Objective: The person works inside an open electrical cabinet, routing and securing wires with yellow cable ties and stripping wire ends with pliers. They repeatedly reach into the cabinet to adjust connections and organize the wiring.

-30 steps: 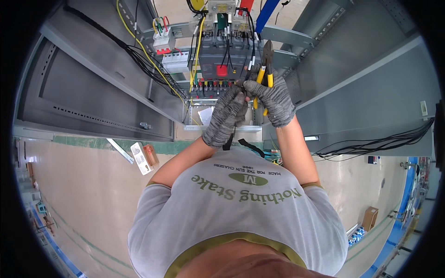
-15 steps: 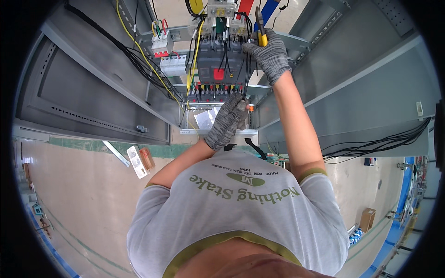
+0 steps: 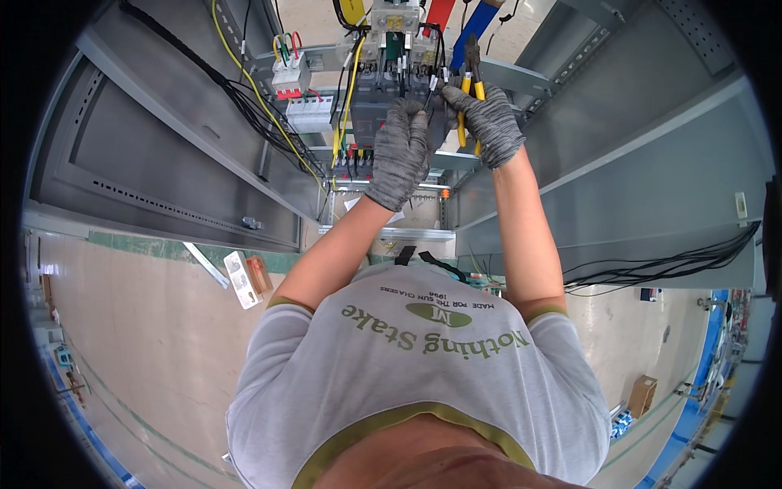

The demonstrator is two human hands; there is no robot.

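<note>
Overhead, at top centre, we see our right hand (image 3: 493, 126) gripping yellow-handled pliers (image 3: 479, 90), our left hand (image 3: 399, 155) curled by black wires (image 3: 429, 99), its hold unclear, before a dark breaker (image 3: 371, 106).

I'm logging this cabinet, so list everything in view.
Pliers: one, yellow handles, upper centre
Thin wires: several, black, beside pliers
Large breaker: one, grey, upper centre
Small breaker: one, white and red, upper left
Bars: three; yellow, red, blue; top
Cabinet: one, grey, surrounding
Cable bundles: two, black, both sides
Flat piece: one, white, floor left
Carton: one, brown, floor right
Shirt: one, pale, lower centre
Left grip: one, grey glove, at wires
Right grip: one, grey glove, holding pliers
</note>
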